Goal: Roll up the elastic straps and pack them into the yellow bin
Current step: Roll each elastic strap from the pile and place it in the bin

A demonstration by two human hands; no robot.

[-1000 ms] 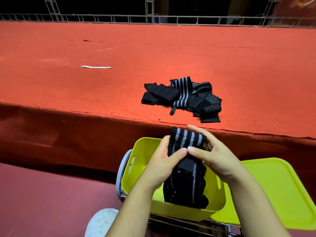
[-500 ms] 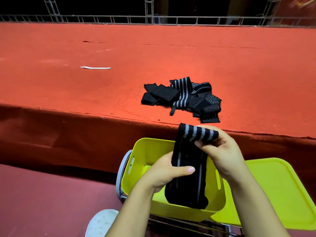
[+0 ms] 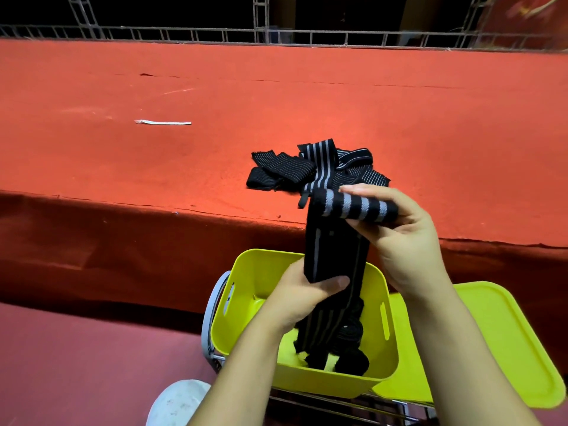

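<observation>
- The elastic strap (image 3: 335, 250) is black with pale grey stripes running along its length; it hangs as a long doubled band above the yellow bin (image 3: 246, 290), its frayed-looking lower end trailing down inside the bin.
- The right hand (image 3: 402, 241) pinches the strap's top end, folded over sideways, between thumb below and fingers above, so the stripes show as short bars.
- The left hand (image 3: 302, 298) grips the band lower down, thumb pressed across its front, fingers curled behind.
- More black straps lie at the bottom of the bin.
- A loose pile of straps (image 3: 313, 170), black with thin and broad grey stripes, lies on the red desk (image 3: 123, 164) near its front edge.
- A yellow lid (image 3: 498, 348) lies just beside the bin, to its right.
</observation>
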